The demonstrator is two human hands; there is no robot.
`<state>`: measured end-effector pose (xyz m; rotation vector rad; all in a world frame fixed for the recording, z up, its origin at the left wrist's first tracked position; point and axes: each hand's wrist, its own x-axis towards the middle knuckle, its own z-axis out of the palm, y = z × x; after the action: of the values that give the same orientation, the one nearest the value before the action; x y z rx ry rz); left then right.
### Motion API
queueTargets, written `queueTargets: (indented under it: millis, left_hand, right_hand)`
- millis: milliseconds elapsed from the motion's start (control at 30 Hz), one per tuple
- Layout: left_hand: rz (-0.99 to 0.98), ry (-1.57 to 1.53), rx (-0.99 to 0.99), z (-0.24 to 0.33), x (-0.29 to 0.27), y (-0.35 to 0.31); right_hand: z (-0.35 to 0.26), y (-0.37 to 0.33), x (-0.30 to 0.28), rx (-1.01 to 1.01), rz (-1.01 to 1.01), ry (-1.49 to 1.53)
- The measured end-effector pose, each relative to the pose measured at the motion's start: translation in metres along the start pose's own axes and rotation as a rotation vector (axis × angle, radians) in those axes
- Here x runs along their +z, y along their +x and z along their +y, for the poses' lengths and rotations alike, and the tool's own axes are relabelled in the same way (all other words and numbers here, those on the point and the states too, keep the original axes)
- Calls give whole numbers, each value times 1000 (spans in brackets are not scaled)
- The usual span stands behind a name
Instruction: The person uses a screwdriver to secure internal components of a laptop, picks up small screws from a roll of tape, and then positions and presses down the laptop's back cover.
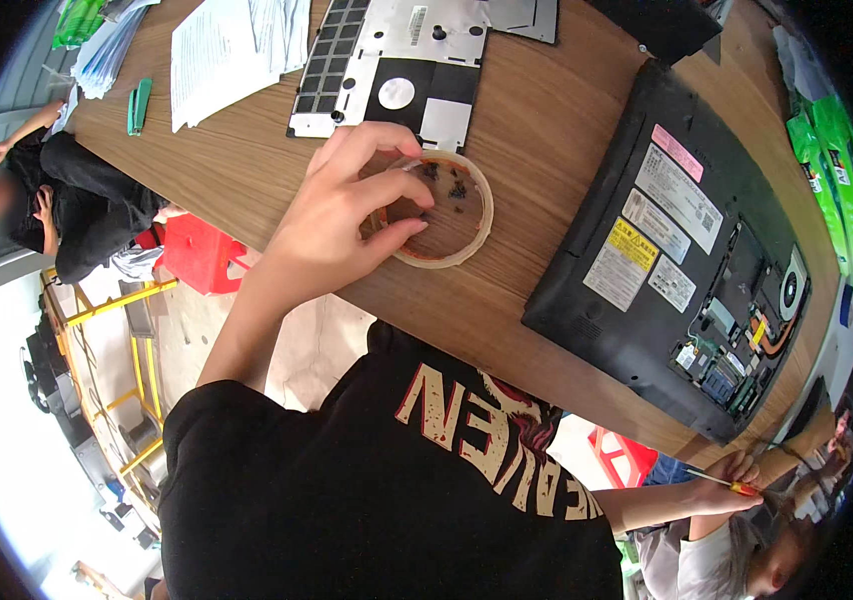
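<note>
- The person's left hand (332, 205), thumb and fingers apart, is over a pale ring (488, 205) on the desk (522, 120).
- Small dark screws (459, 188) lie inside it.
- The right hand (729, 498) has fingers clamped on a screwdriver (744, 488).

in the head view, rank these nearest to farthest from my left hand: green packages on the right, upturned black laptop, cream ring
From your left hand:
1. cream ring, right at the fingers
2. upturned black laptop, to the right
3. green packages, beyond the laptop, far right
</note>
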<state>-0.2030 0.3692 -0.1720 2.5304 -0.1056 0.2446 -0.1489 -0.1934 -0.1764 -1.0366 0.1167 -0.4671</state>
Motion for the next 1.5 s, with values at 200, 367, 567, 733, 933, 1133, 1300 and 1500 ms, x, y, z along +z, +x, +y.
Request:
queueTargets:
  millis: [200, 367, 567, 733, 933, 1133, 1300, 1500]
  left_hand:
    - [77, 68, -42, -3, 1, 4]
    - [56, 95, 4, -10, 7, 3]
    - [71, 45, 16, -16, 9, -1]
    - [130, -9, -29, -11, 10, 1]
    - [111, 8, -12, -10, 13, 5]
    - [107, 40, 6, -10, 15, 8]
    - [193, -305, -97, -7, 9, 7]
    - [184, -790, -160, -14, 4, 4]
  right_hand:
    - [-1, 2, -6, 38, -80, 53]
    - [2, -3, 14, 30, 92, -74]
    - [1, 1, 16, 21, 90, -80]
    - [7, -3, 30, -47, 217, -151]
    - [10, -3, 32, -78, 234, -178]
    - [8, -2, 25, -53, 189, -171]
    - [4, 0, 10, -14, 106, -85]
    - [5, 4, -2, 17, 75, 3]
